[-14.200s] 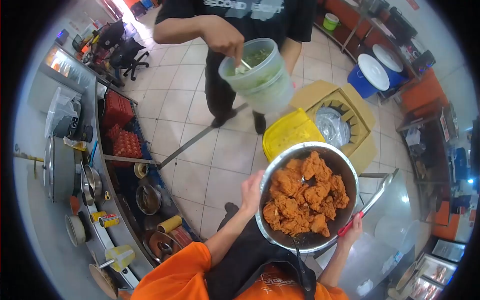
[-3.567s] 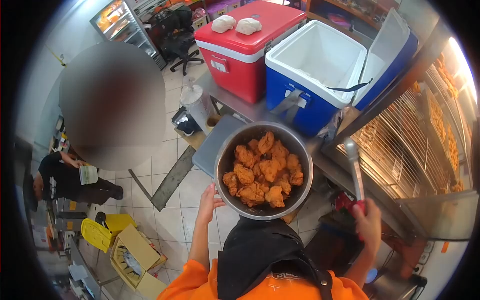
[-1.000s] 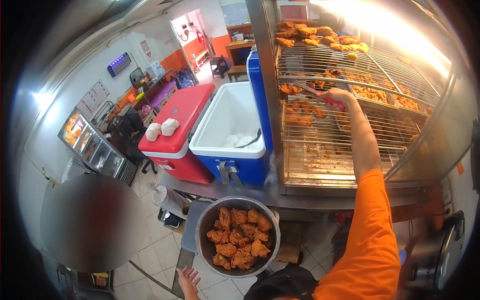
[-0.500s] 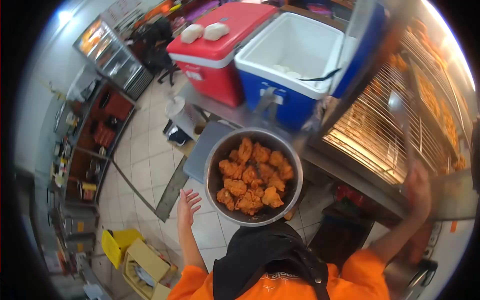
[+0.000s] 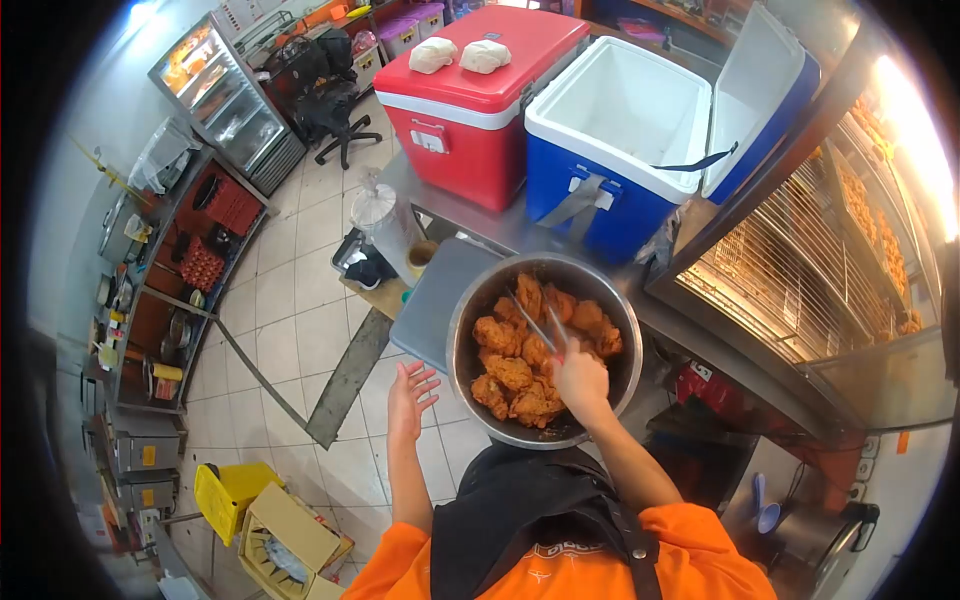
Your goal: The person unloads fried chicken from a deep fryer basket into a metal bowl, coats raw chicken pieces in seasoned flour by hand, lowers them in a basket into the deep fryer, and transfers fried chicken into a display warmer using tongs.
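Note:
A large steel bowl [image 5: 622, 290] of fried chicken pieces [image 5: 508, 372] stands in front of me. My right hand [image 5: 582, 382] is over the bowl, closed around metal tongs [image 5: 540, 322]. The tongs' arms are apart and their tips reach in among the chicken at the bowl's far side; whether they grip a piece I cannot tell. To the left of the bowl hangs my left hand [image 5: 410, 400], empty, fingers spread, apart from the rim.
Beyond the bowl are a red cooler [image 5: 470, 110] with two pale wrapped bundles on its lid and a blue cooler [image 5: 590, 170] with its lid raised. A lit warming cabinet [image 5: 790, 250] with racks stands right. A grey lid-like panel [image 5: 430, 310] lies beside the bowl.
My right hand has swung left with the tongs, from the warming cabinet to above the bowl. My left hand stays open beside the bowl. The view has shifted slightly.

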The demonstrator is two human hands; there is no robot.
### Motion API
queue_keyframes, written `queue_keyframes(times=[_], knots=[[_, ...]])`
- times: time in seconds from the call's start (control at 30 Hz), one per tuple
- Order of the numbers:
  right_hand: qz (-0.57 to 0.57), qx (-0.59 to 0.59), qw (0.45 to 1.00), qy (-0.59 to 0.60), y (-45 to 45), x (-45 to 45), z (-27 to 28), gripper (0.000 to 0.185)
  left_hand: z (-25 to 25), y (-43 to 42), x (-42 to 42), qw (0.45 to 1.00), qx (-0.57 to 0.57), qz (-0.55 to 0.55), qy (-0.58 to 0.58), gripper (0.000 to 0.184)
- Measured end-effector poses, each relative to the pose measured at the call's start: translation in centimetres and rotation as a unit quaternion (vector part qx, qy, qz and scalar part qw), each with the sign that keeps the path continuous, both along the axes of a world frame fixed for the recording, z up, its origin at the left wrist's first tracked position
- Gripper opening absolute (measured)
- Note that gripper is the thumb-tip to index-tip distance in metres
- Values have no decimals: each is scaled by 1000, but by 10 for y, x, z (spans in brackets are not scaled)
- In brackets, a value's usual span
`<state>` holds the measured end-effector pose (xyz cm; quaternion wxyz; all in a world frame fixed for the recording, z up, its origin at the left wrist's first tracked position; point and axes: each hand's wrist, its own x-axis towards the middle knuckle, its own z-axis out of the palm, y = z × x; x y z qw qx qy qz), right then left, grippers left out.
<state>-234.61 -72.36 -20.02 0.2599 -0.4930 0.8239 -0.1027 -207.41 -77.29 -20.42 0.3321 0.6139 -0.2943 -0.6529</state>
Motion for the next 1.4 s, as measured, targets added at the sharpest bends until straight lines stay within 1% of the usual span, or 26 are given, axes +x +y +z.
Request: queue_keyframes(times=[0.03, 0.17, 0.27, 0.33, 0.4, 0.43, 0.47, 0.53, 0.6, 0.67, 0.73, 0.77, 0.8, 0.87, 0.9, 0.93, 0.97, 1.0, 1.03, 1.07, 1.1, 1.13, 1.2, 1.3, 1.33, 1.4], knots=[[16, -7, 1000, 22, -3, 6, -3, 33, -1, 0, 2, 1000, 1, -2, 2, 63], [19, -21, 999, 17, 9, -7, 22, 30, 1, -6, 12, 1000, -2, -24, -2, 67], [31, 6, 1000, -3, 11, 0, 18, 29, -2, -8, 16, 999, 3, -32, -5, 67], [13, -18, 1000, -10, 6, -6, -13, 32, -3, -15, 9, 999, 0, -49, 0, 66], [-2, -76, 975, -211, 1, -23, -13, 36, -2, -23, 3, 998, 3, -70, 1, 65], [-57, -5, 954, -295, 6, -34, -10, 36, -1, -25, 3, 997, 1, -76, 0, 65], [-64, -10, 954, -294, 16, -41, -4, 36, -2, -26, 2, 997, -8, -78, 7, 65], [-172, -7, 847, -503, 41, -60, 7, 31, -5, -28, -5, 995, -21, -91, 25, 65], [-200, -58, 818, -536, 68, -75, 54, 28, -8, -28, -4, 996, 2, -85, 0, 64], [-237, -113, 787, -559, 98, -100, 99, 26, -11, -25, -1, 996, 7, -84, 9, 66], [-292, -184, 827, -445, 117, -127, 147, 25, -21, -22, 6, 997, 16, -74, 3, 67], [-300, -223, 830, -414, 120, -144, 167, 25, -24, -21, 5, 996, 9, -91, 5, 67], [-309, -261, 831, -382, 118, -165, 182, 25, -25, -21, 6, 997, 13, -77, 0, 68], [-312, -289, 878, -219, 100, -220, 189, 25, -25, -22, 5, 997, 10, -76, -5, 69], [-306, -289, 886, -194, 83, -245, 200, 25, -25, -23, 3, 998, 6, -70, -7, 69], [-280, -303, 894, -174, 69, -280, 194, 25, -24, -26, 0, 998, 2, -61, -8, 69], [-290, -267, 911, -125, 52, -307, 197, 27, -17, -26, -7, 999, -2, -44, -5, 63], [-299, -246, 912, -136, 34, -326, 205, 30, -13, -27, -11, 999, -10, -49, -3, 63], [-306, -226, 920, -92, 14, -366, 189, 33, -12, -27, -12, 999, -16, -44, -12, 63], [-329, -194, 918, -105, -4, -381, 195, 35, -12, -26, -13, 999, -22, -37, -22, 63], [-351, -181, 915, -80, -22, -390, 201, 35, -12, -25, -13, 999, -26, -36, -30, 65], [-327, -131, 936, -14, -36, -401, 203, 37, -11, -24, -14, 998, -32, -36, -28, 65], [-262, -72, 962, 21, -54, -412, 210, 39, -9, -18, -14, 998, -33, -17, -44, 67], [-254, -40, 966, 30, -64, -420, 221, 39, -13, -14, -7, 998, -35, 4, -50, 68], [-260, -78, 962, 2, -65, -432, 214, 40, -16, -14, -5, 998, -31, 15, -54, 69], [-275, -85, 958, -11, -57, -432, 222, 39, -16, -16, -2, 998, -30, 21, -53, 68]])
